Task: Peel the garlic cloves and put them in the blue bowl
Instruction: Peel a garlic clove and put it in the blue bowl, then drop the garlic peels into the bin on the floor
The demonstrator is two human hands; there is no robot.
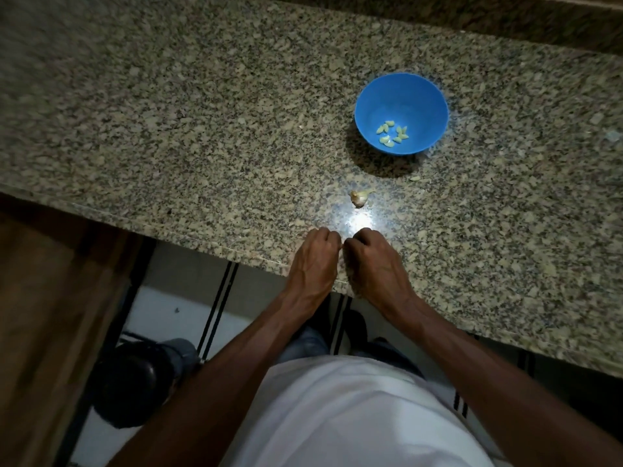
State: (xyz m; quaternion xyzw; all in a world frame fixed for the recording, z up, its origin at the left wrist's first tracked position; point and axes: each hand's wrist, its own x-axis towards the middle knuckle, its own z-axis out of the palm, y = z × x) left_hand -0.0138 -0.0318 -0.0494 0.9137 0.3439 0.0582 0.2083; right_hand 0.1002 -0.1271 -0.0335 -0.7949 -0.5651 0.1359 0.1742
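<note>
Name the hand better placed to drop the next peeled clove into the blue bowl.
Right. The blue bowl sits ahead and to the right of both hands, so the right hand likely reaches it without crossing over the left hand.

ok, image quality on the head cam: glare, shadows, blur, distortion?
Head view: dim overall, with one bright glare spot on the granite counter just beyond the left hand and right hand; the blue bowl casts a dark shadow toward the viewer; the unpeeled garlic piece sits at the glare's edge; the frame's edges are soft and the counter edge bows, a wide-angle effect.
</note>
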